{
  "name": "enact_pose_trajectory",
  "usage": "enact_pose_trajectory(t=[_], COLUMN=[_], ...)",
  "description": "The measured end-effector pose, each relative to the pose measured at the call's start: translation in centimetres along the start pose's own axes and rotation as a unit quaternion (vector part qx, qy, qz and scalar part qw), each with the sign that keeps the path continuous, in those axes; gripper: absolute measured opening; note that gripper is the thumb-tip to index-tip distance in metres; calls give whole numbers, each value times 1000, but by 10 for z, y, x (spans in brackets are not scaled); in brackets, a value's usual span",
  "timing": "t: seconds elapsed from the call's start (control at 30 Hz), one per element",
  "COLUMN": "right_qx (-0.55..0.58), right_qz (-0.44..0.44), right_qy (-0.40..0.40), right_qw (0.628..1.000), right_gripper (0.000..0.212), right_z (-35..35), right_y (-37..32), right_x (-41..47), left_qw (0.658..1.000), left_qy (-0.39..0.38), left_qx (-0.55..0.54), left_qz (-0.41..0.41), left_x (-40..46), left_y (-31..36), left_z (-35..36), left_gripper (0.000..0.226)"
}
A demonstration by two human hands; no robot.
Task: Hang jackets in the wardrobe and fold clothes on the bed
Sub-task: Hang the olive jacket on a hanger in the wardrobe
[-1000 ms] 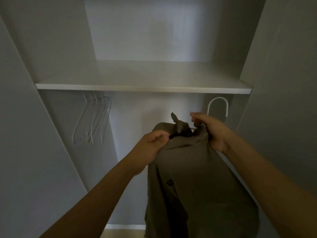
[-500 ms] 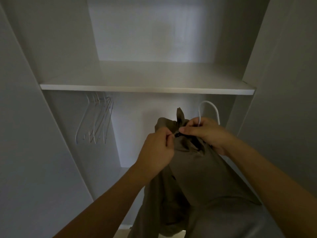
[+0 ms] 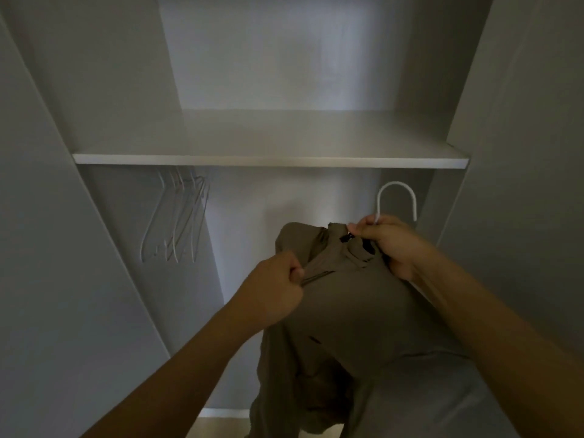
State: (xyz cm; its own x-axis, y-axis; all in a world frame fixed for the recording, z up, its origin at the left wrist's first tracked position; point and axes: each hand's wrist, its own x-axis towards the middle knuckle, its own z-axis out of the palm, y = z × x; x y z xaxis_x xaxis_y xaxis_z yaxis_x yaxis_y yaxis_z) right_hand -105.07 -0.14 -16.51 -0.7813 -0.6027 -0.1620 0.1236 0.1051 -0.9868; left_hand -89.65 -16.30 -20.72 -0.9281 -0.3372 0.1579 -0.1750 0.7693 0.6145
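Observation:
An olive-brown jacket (image 3: 344,308) hangs in front of me inside the open wardrobe, draped over a white hanger whose hook (image 3: 396,192) sticks up above its collar. My right hand (image 3: 388,243) grips the hanger's neck together with the collar. My left hand (image 3: 273,289) pinches the jacket's front edge near the shoulder and pulls it left. The hanger's body is hidden under the cloth.
A white shelf (image 3: 271,159) crosses the wardrobe above the hook. Several bare white hangers (image 3: 177,219) hang under it at the left. Grey wardrobe side panels (image 3: 63,279) stand left and right. A strip of wooden floor (image 3: 218,428) shows at the bottom.
My left hand has dropped from the collar to the jacket's front edge and pulled it left. My right hand with the hook has shifted right and up a little.

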Motion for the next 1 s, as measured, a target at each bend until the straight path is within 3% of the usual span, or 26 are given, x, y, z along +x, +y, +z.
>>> enact_pose_trajectory(t=[0.2, 0.3, 0.4, 0.53, 0.6, 0.7, 0.77, 0.83, 0.87, 0.97, 1.0], right_qx=[66, 78, 79, 56, 47, 40, 46, 14, -7, -54, -62], right_qz=[16, -8, -9, -27, -29, -37, -57, -96, -117, -153, -155], right_qy=[-10, -41, -95, -43, -46, -108, -143, -166, -177, -182, -181], right_qw=[998, 996, 992, 997, 997, 993, 987, 981, 977, 970, 969], right_gripper=[28, 32, 30, 27, 24, 20, 25, 27, 25, 28, 35], right_z=[3, 13, 24, 22, 20, 22, 22, 25, 28, 32, 30], right_y=[0, -3, -2, 3, 11, 14, 8, 3, 1, -2, -4], right_x=[3, 2, 0, -1, -2, -6, -8, -7, -6, -2, -1], left_qw=[983, 944, 928, 980, 982, 967, 989, 996, 991, 990, 991], left_qy=[-130, -182, -192, -133, -171, -252, -141, 22, 38, -88, -96], left_qx=[-122, -252, -310, -145, -77, -38, -31, 40, 92, 64, 30], left_qz=[-35, -106, -74, -30, -16, 0, 35, 77, 94, 94, 88], left_x=[6, 9, 11, 9, 7, 7, 16, 30, 38, 49, 49], left_y=[-2, 5, 7, 2, -3, -12, -21, -32, -34, -34, -36], left_z=[-13, -7, 11, 18, 12, -7, -24, -32, -33, -25, -23], left_gripper=[26, 14, 9, 37, 46, 27, 11, 31, 40, 20, 17])
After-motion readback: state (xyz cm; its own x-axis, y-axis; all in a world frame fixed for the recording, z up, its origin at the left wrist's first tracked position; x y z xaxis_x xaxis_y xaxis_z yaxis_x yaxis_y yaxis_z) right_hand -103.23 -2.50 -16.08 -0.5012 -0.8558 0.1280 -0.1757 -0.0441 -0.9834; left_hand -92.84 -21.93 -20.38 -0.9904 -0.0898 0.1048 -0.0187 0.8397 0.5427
